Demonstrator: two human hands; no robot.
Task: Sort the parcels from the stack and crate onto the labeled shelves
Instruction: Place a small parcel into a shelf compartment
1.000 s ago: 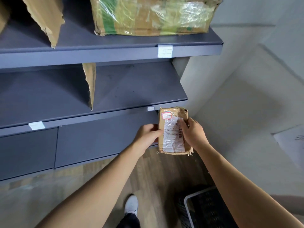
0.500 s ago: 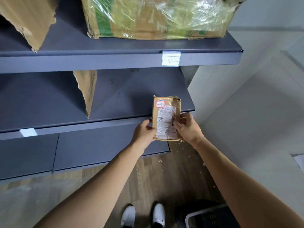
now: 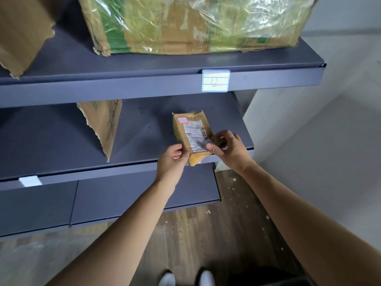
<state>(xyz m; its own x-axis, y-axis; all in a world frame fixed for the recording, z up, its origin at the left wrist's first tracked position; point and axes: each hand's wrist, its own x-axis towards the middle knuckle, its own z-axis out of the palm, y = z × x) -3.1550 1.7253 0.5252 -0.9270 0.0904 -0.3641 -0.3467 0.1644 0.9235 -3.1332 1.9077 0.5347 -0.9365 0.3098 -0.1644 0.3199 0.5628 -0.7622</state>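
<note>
A small brown taped parcel (image 3: 191, 133) with a white shipping label and a red-edged sticker lies mostly on the lower grey shelf (image 3: 144, 129), its near end sticking out over the front edge. My left hand (image 3: 172, 159) pinches the parcel's near left corner. My right hand (image 3: 226, 148) grips its near right edge with thumb and fingers. On the upper shelf (image 3: 156, 83) sits a large cardboard box wrapped in clear plastic (image 3: 195, 23). A white label marked 12 (image 3: 215, 80) is stuck on that shelf's front edge.
A torn cardboard divider (image 3: 103, 126) stands on the lower shelf to the left of the parcel. Another cardboard piece (image 3: 22, 32) stands on the upper shelf at far left. A blank white tag (image 3: 30, 181) marks the lower shelf's edge. A white wall (image 3: 309, 141) borders the right; my shoes (image 3: 185, 278) stand on wood floor.
Both hands have lifted the parcel from below the lower shelf's edge up and forward onto that shelf. The view has moved closer to the shelves.
</note>
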